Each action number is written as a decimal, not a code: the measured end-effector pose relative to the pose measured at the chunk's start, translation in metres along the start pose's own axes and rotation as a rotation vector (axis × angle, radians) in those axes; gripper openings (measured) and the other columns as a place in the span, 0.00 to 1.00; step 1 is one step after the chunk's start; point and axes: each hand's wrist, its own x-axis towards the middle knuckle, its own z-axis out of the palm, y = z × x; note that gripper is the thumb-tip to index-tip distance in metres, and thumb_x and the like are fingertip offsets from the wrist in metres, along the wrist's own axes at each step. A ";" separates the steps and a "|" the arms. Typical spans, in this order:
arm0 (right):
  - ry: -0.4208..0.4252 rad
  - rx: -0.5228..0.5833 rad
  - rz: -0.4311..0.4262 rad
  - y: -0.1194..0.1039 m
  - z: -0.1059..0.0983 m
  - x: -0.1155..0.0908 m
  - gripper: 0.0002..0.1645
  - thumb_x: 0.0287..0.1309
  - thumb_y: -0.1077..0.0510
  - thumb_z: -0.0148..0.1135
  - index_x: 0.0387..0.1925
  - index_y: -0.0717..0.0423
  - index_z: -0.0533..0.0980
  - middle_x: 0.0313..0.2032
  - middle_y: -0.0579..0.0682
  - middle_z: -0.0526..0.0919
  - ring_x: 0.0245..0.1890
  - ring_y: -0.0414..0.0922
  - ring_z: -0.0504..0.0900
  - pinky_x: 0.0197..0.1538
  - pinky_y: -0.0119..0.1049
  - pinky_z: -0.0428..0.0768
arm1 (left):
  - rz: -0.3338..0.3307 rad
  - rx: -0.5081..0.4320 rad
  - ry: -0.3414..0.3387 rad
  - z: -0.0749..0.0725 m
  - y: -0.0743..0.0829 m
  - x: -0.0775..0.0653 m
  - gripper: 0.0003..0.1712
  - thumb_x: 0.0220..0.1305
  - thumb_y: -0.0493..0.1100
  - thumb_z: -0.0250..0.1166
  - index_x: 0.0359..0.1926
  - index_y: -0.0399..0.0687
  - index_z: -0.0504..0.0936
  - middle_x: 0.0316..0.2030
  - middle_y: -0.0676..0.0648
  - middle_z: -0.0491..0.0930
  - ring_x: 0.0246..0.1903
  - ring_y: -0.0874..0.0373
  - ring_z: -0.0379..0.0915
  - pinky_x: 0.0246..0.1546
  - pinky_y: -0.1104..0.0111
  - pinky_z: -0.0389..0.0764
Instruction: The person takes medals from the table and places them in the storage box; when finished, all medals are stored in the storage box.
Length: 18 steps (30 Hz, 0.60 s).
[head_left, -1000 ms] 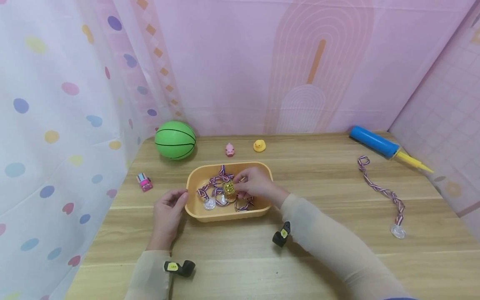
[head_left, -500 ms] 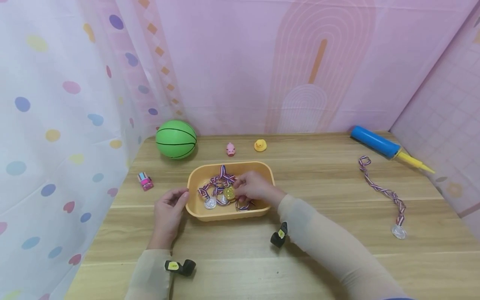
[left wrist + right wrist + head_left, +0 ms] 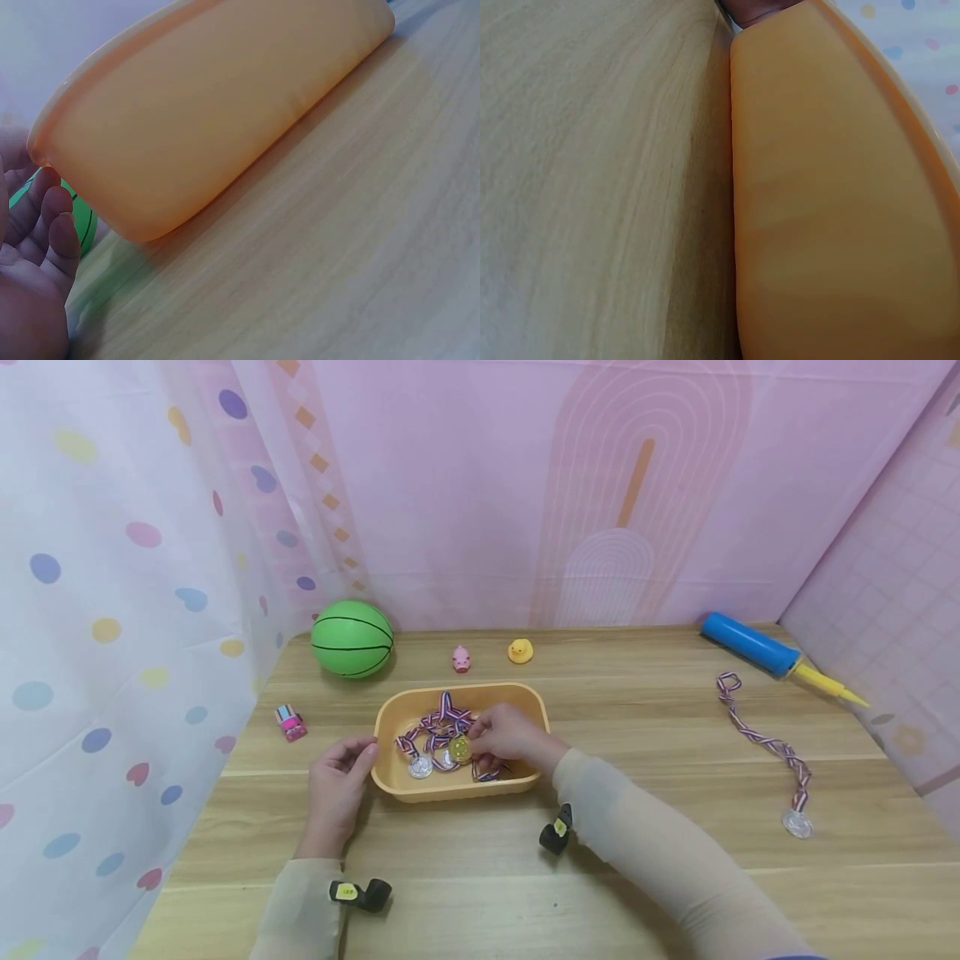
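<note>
An orange plastic basin (image 3: 450, 794) stands on the wooden table, holding silver medals (image 3: 420, 767) with striped red, white and blue ribbons (image 3: 433, 721). My left hand (image 3: 336, 787) holds the basin's left end, thumb and fingers at the rim; the left wrist view shows its fingers (image 3: 62, 234) curled below that edge. Inside the basin, my right hand (image 3: 510, 734) pinches a gold medal (image 3: 459, 749), its face turned up over a silver one. The right wrist view has only the basin's outer side (image 3: 832, 187), so the right fingers are hidden there.
A silver medal (image 3: 797, 823) with a twisted ribbon lies at the right, near a blue and yellow hand pump (image 3: 753, 643). Along the back are a green ball (image 3: 352, 639), a pink pig toy (image 3: 461, 659) and a yellow duck (image 3: 521, 651). A pink toy car (image 3: 291, 723) sits at the left.
My right hand has turned the gold medal from a steep tilt to flatter and lowered it slightly into the basin. My left hand stays at the rim.
</note>
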 end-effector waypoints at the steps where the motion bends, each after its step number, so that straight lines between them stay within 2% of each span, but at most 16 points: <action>1: 0.002 0.004 0.002 0.000 0.000 0.000 0.04 0.57 0.66 0.64 0.34 0.65 0.80 0.19 0.55 0.83 0.16 0.42 0.80 0.21 0.33 0.81 | 0.001 0.000 0.000 0.000 0.000 0.000 0.15 0.63 0.41 0.66 0.45 0.33 0.80 0.38 0.49 0.81 0.36 0.60 0.74 0.35 0.78 0.79; 7: 0.019 0.037 0.002 0.001 0.000 0.000 0.05 0.55 0.68 0.65 0.35 0.66 0.80 0.20 0.57 0.82 0.16 0.43 0.80 0.23 0.36 0.82 | 0.011 -0.010 0.002 0.000 -0.001 0.000 0.14 0.63 0.40 0.66 0.44 0.33 0.80 0.38 0.48 0.82 0.36 0.59 0.74 0.34 0.77 0.79; 18: 0.061 -0.004 -0.002 -0.001 -0.001 0.000 0.04 0.53 0.66 0.67 0.32 0.64 0.81 0.21 0.56 0.84 0.17 0.43 0.81 0.23 0.34 0.82 | 0.014 -0.041 0.005 0.001 0.000 -0.001 0.12 0.62 0.38 0.66 0.43 0.33 0.80 0.37 0.47 0.82 0.35 0.60 0.74 0.33 0.77 0.79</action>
